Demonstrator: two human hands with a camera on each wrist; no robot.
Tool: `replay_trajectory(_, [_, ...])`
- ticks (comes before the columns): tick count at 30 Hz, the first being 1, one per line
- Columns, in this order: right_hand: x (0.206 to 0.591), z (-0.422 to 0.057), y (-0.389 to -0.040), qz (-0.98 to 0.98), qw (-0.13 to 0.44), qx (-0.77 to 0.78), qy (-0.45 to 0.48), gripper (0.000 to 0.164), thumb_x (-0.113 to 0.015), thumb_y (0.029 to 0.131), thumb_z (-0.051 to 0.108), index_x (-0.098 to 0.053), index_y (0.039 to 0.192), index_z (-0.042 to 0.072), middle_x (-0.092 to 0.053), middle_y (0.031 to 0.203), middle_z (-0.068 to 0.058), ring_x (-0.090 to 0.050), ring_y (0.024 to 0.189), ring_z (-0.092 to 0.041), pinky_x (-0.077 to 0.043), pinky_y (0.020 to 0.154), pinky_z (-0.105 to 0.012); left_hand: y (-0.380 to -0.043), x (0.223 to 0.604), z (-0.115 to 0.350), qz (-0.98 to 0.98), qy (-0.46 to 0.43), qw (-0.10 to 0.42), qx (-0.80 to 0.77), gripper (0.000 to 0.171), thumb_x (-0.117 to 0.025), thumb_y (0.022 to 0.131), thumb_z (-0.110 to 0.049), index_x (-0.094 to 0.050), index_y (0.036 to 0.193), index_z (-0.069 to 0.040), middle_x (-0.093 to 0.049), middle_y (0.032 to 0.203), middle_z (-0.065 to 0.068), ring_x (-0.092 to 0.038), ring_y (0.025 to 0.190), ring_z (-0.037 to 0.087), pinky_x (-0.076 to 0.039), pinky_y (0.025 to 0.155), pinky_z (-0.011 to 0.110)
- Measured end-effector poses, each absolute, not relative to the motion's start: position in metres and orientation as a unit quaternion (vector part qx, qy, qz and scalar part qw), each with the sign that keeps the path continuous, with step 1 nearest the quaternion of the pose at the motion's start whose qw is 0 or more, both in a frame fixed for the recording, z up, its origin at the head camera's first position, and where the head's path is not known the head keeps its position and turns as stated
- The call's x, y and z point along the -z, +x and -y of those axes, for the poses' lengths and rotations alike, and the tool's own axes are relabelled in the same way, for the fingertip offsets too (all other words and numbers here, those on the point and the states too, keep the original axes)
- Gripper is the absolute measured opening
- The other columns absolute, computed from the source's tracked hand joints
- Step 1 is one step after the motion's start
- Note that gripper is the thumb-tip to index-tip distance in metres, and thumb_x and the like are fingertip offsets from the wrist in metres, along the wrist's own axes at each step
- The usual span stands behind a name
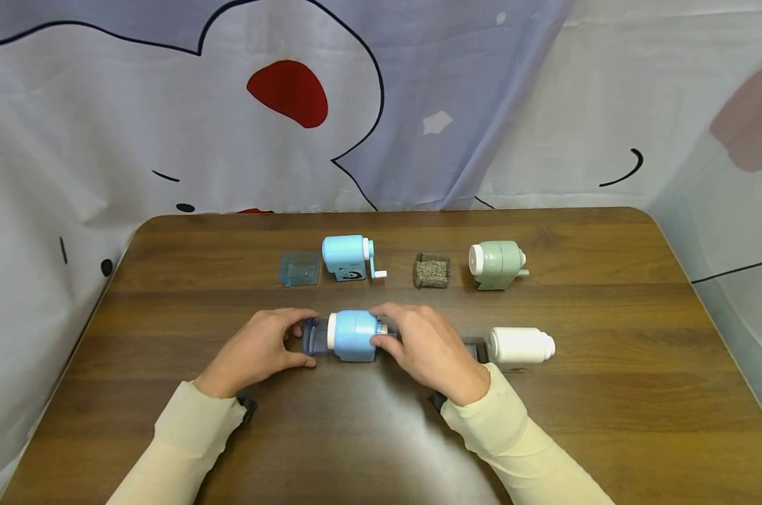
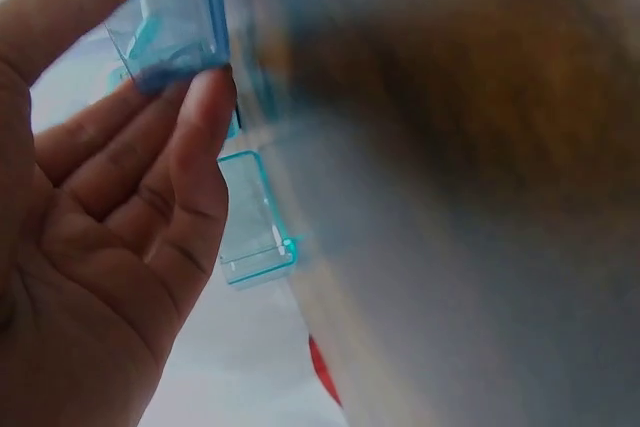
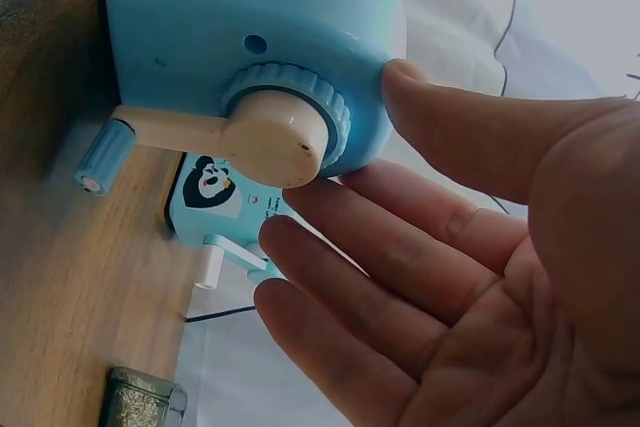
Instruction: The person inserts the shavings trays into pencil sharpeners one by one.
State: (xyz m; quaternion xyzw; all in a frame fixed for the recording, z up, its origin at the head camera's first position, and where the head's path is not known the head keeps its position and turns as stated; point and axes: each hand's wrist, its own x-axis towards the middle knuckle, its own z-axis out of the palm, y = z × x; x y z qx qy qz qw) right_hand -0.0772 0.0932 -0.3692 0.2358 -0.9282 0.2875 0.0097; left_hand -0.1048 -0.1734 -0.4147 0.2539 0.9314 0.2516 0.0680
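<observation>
A blue hand-crank pencil sharpener [image 1: 355,335] with a cream front rests on the table. My right hand [image 1: 432,351] grips its crank end, thumb on one side and fingers on the other. In the right wrist view, the sharpener's beige crank [image 3: 275,137] with a blue knob faces that palm. At the other end, a clear blue shavings drawer [image 1: 316,337] sits beside the cream front, and my left hand [image 1: 263,351] pinches it between thumb and fingers. The left wrist view shows the drawer [image 2: 180,22] at the fingertips. How far it sits inside the sharpener cannot be told.
Behind stand a light blue sharpener [image 1: 343,258] with a panda picture and its clear drawer [image 1: 300,270]. A green sharpener [image 1: 499,264] has a drawer of shavings [image 1: 432,271] beside it. A white sharpener [image 1: 518,346] stands right of my right hand, beside a dark drawer [image 1: 475,347].
</observation>
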Motion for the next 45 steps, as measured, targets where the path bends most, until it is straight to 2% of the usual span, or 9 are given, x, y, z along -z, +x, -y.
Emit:
replay_trajectory(20, [0.371, -0.091, -0.076, 0.930, 0.017, -0.279, 0.238, 0.036, -0.070, 0.084, 0.030, -0.066, 0.115, 0.014, -0.069, 0.105, -0.001, -0.063, 0.085, -0.010, -0.051, 0.069, -0.032, -0.102, 0.419, 0.161, -0.925, 0.275, 0.060, -0.254, 0.067, -0.086, 0.062, -0.035, -0.061, 0.119, -0.009, -0.060, 0.093, -0.005, -0.054, 0.081, 0.011, -0.048, 0.068, 0.027])
replay_trajectory(45, [0.372, -0.090, -0.076, 0.924, 0.027, -0.290, 0.247, 0.036, -0.070, 0.084, 0.028, -0.066, 0.115, 0.011, -0.070, 0.104, -0.005, -0.065, 0.086, -0.014, -0.052, 0.068, -0.034, -0.103, 0.420, 0.147, -0.923, 0.275, 0.064, -0.261, 0.058, -0.086, 0.062, -0.035, -0.061, 0.108, -0.011, -0.057, 0.088, -0.008, -0.053, 0.076, 0.011, -0.047, 0.066, 0.026])
